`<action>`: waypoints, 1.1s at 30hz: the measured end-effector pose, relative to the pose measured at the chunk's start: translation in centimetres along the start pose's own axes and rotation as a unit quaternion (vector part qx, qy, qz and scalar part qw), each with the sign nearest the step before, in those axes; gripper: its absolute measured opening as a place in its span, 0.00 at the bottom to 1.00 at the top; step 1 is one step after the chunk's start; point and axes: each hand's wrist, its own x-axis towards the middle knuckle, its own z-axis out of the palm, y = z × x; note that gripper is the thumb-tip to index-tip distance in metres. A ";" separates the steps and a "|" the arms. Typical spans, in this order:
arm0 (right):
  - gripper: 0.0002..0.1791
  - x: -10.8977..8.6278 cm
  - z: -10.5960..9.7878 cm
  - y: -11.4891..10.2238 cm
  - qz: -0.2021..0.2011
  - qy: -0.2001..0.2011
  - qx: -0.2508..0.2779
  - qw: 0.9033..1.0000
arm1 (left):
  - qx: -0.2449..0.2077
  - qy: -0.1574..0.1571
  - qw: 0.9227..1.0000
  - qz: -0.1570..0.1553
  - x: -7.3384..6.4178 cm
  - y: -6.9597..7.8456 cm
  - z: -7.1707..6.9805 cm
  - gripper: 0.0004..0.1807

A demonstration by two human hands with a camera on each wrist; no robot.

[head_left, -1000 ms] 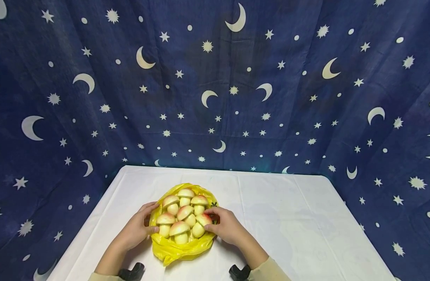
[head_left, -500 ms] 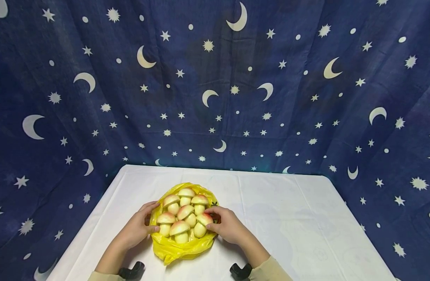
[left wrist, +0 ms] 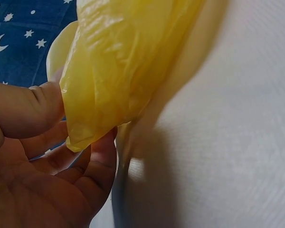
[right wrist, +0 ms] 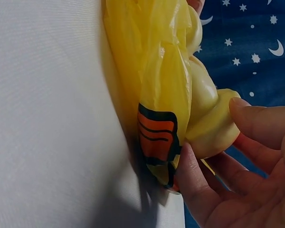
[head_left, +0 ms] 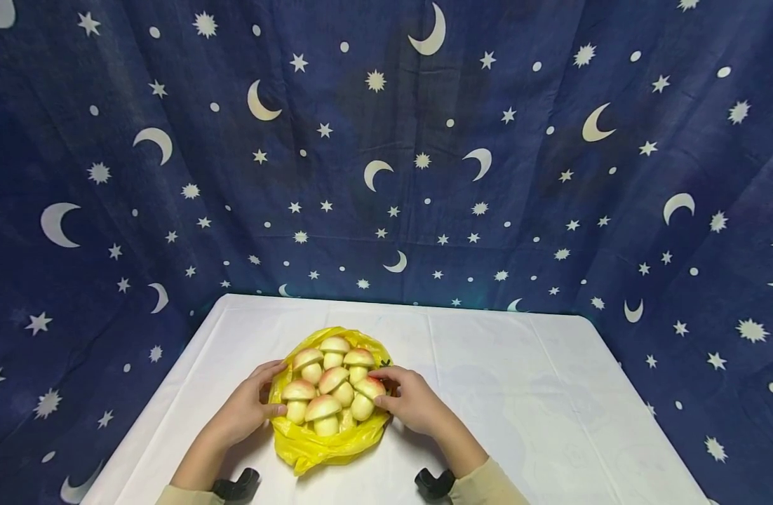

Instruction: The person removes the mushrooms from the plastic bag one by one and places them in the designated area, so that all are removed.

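Observation:
A yellow plastic bag [head_left: 326,450], its mouth rolled wide, sits on the white-covered table with several toy mushrooms [head_left: 323,407] heaped in it. Cream stems and red-tinged caps mark them. At the bag's left side my left hand [head_left: 247,407] holds its edge, thumb at the rim and fingers behind; the left wrist view shows the thumb [left wrist: 38,107] against the plastic. My right hand [head_left: 414,401] pinches the rightmost toy mushroom [head_left: 365,398] by its cap, the thumb on one side and fingers on the other. In the right wrist view that mushroom's cap [right wrist: 213,128] leans out past the bag.
A white cloth covers the table [head_left: 519,393], which stretches off to the right. Behind it hangs a dark blue curtain [head_left: 336,175] with moons and stars. Black wrist straps [head_left: 238,485] sit on both arms. An orange and black print [right wrist: 156,135] marks the bag.
The rightmost toy mushroom has shifted slightly right and its stem stands more upright, moving with my right hand. My left hand and the bag stay nearly still.

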 end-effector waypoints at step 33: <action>0.24 0.2 -3.6 0.0 -0.035 0.047 0.045 0.997 | 0.004 -0.010 1.000 0.021 -0.2 0.5 -0.2 0.44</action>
